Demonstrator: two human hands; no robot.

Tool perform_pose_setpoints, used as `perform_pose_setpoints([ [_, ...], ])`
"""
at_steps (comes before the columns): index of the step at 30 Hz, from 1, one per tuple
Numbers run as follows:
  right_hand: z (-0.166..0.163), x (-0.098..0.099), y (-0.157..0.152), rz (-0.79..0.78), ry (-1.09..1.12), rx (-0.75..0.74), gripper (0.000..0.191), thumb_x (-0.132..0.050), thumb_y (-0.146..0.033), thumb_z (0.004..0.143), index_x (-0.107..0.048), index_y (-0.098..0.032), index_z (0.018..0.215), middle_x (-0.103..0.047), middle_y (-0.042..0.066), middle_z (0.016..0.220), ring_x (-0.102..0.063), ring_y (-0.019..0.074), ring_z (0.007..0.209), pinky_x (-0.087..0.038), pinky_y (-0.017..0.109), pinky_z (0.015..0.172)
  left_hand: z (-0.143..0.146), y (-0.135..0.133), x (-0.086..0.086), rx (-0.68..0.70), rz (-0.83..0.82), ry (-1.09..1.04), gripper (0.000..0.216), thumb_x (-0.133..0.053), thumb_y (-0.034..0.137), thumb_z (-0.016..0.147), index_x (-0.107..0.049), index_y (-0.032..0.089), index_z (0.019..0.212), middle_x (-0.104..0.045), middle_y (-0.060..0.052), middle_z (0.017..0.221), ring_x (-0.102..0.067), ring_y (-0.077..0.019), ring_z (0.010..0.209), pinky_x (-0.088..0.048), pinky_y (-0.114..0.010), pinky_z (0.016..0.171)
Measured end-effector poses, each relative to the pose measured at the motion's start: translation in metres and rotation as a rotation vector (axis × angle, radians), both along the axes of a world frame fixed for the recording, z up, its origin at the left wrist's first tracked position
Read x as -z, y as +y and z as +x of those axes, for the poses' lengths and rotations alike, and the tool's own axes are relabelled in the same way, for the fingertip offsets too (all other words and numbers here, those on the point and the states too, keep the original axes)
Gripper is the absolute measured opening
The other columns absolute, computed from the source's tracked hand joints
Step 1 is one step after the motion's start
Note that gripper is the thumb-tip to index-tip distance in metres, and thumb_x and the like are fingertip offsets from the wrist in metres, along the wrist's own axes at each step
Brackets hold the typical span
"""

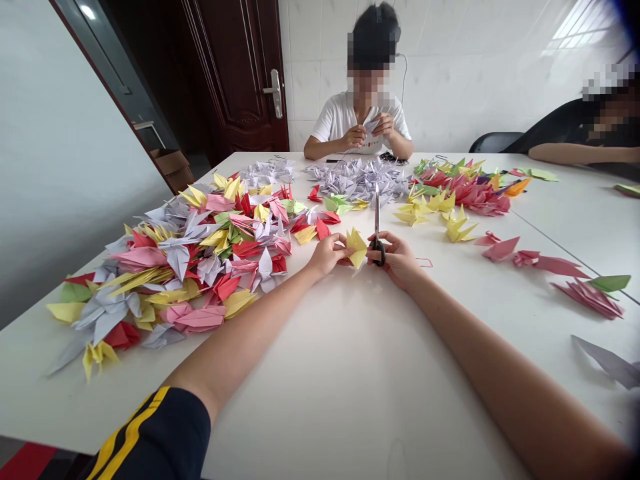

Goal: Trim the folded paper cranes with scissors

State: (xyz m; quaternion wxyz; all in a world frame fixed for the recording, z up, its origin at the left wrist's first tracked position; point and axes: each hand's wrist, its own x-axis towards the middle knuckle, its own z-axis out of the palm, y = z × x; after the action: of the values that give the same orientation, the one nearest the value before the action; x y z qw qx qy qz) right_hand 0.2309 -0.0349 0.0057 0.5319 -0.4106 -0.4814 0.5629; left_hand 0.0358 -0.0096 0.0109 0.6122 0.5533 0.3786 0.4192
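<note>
My left hand [327, 254] pinches a yellow folded paper crane [356, 247] just above the white table [350, 373]. My right hand [397, 256] grips the black handles of a pair of scissors [377, 227], whose closed blades point straight up and away from me, right beside the crane. Both hands meet at the middle of the table, fingers closed.
A big heap of coloured paper cranes [200, 260] lies at my left. Lilac cranes [360, 179], yellow cranes [440, 213] and pink cranes [540, 263] lie farther off and right. A person in white [363, 123] folds paper across the table; another person's arm [585, 153] rests at far right.
</note>
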Motion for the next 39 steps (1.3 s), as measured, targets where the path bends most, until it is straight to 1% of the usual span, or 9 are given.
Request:
perform_pose_setpoints([
  [8,-0.001,0.0,0.001,-0.002,0.0,0.02,0.045,-0.091,-0.026,0.055,-0.064,-0.024,0.09,-0.066,-0.004,0.067,-0.059,0.011,0.053,-0.038,0.022,0.048,0.001,0.002,0.003,0.058,0.045,-0.007,0.043,-0.082,0.043,0.073,-0.052,0.016,0.087,-0.07,-0.002,0.074,-0.069,-0.0146,0.063,-0.057,-0.029,0.066],
  [13,0.001,0.0,0.001,-0.002,-0.033,0.014,0.042,-0.089,-0.025,0.056,-0.063,-0.023,0.09,-0.064,-0.004,0.062,-0.058,0.0121,0.051,-0.029,0.02,0.041,0.0,0.002,0.003,-0.028,0.113,-0.005,0.045,-0.083,0.049,0.068,-0.055,0.014,0.074,-0.063,0.001,0.073,-0.065,-0.0121,0.067,-0.056,-0.026,0.067],
  [19,0.001,-0.001,0.0,-0.002,-0.051,-0.065,0.039,-0.086,-0.022,0.056,-0.064,-0.022,0.089,-0.065,-0.004,0.062,-0.057,0.0112,0.048,-0.034,0.02,0.043,-0.002,0.002,0.003,-0.157,0.09,-0.033,0.035,-0.073,0.046,0.081,-0.058,0.014,0.082,-0.066,-0.002,0.082,-0.066,-0.0108,0.065,-0.056,-0.024,0.066],
  [22,0.004,0.0,0.005,0.029,0.048,0.172,0.044,-0.087,-0.022,0.052,-0.061,-0.023,0.088,-0.066,-0.004,0.063,-0.059,0.0112,0.049,-0.034,0.018,0.04,-0.001,0.001,0.002,-0.189,0.091,-0.04,0.028,-0.069,0.039,0.086,-0.058,0.014,0.083,-0.065,-0.002,0.084,-0.067,-0.01,0.063,-0.056,-0.023,0.065],
  [25,0.015,0.0,0.013,0.066,0.25,0.5,0.047,-0.086,-0.024,0.055,-0.052,-0.026,0.088,-0.068,-0.005,0.071,-0.069,0.013,0.062,-0.047,0.017,0.048,-0.001,0.0,0.0,-0.168,0.09,-0.021,0.024,-0.067,0.034,0.088,-0.058,0.013,0.082,-0.064,-0.002,0.083,-0.067,-0.0095,0.063,-0.055,-0.021,0.063],
  [28,0.026,-0.001,0.017,0.021,0.305,0.628,0.047,-0.084,-0.024,0.06,-0.045,-0.026,0.087,-0.071,-0.004,0.079,-0.072,0.0131,0.07,-0.052,0.017,0.054,-0.001,0.0,-0.002,-0.157,0.081,-0.007,0.022,-0.066,0.032,0.089,-0.058,0.013,0.082,-0.065,-0.002,0.082,-0.066,-0.0087,0.062,-0.055,-0.021,0.063],
  [31,0.027,-0.001,0.016,0.024,0.207,0.631,0.047,-0.083,-0.026,0.063,-0.045,-0.026,0.091,-0.072,-0.002,0.08,-0.072,0.0141,0.068,-0.052,0.018,0.053,-0.001,0.0,-0.001,-0.153,0.079,0.007,0.022,-0.067,0.032,0.089,-0.059,0.013,0.082,-0.066,-0.003,0.081,-0.066,-0.009,0.063,-0.055,-0.021,0.063],
  [34,0.019,0.0,0.011,0.082,0.057,0.617,0.054,-0.086,-0.03,0.062,-0.044,-0.026,0.096,-0.073,-0.002,0.076,-0.07,0.0144,0.06,-0.048,0.017,0.046,-0.001,0.0,0.0,-0.145,0.095,0.026,0.021,-0.068,0.031,0.088,-0.06,0.013,0.083,-0.066,-0.004,0.081,-0.066,-0.0091,0.064,-0.054,-0.021,0.063],
  [39,0.015,-0.001,0.005,0.062,-0.24,0.462,0.051,-0.084,-0.051,0.066,-0.047,-0.024,0.09,-0.072,-0.002,0.063,-0.058,0.0116,0.04,-0.034,0.017,0.035,0.0,0.001,0.002,-0.144,0.1,0.035,0.02,-0.067,0.03,0.088,-0.06,0.013,0.083,-0.066,-0.004,0.081,-0.066,-0.0099,0.065,-0.055,-0.022,0.064],
])
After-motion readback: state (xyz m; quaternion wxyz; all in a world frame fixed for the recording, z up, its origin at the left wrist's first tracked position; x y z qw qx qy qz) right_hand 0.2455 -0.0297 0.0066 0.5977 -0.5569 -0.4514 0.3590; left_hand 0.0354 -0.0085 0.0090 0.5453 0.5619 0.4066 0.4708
